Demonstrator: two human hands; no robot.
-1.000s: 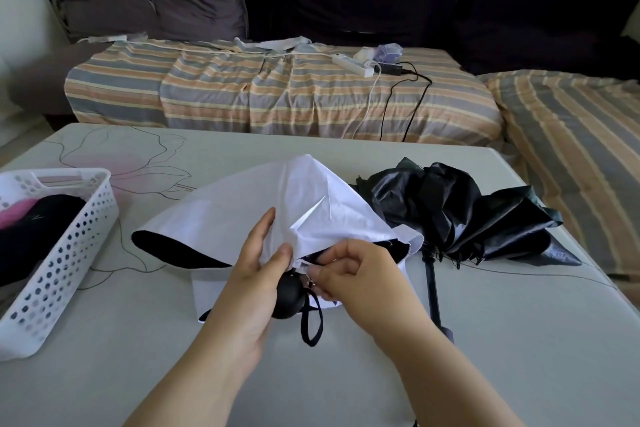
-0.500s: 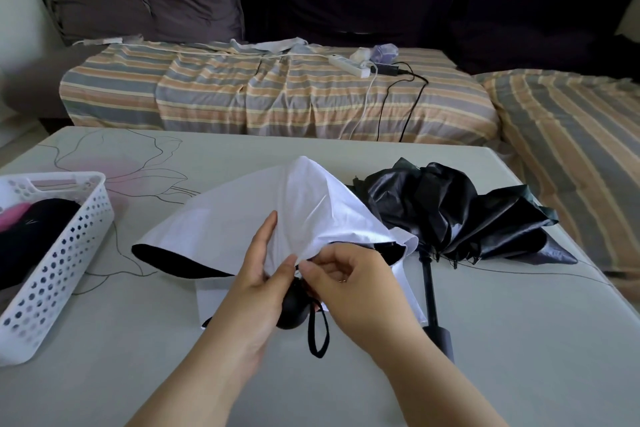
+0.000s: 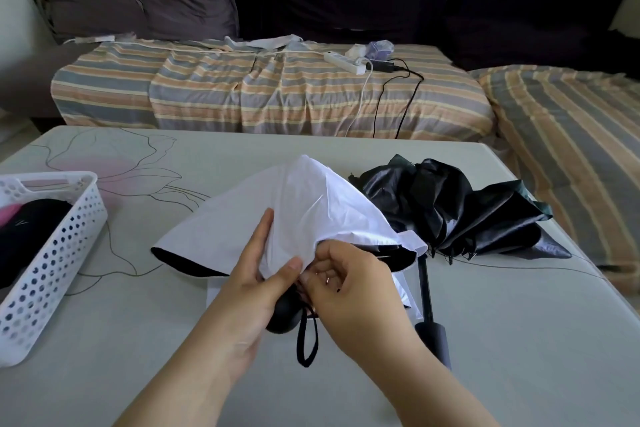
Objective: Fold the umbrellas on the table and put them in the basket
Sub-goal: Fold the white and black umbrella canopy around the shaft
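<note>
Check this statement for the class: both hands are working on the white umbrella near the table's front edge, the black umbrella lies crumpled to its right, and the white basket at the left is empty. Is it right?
One detail is wrong: the white basket is not empty. The head view shows dark and pink items inside. The rest holds: left hand and right hand work on the white umbrella, with the black umbrella to its right.
</note>
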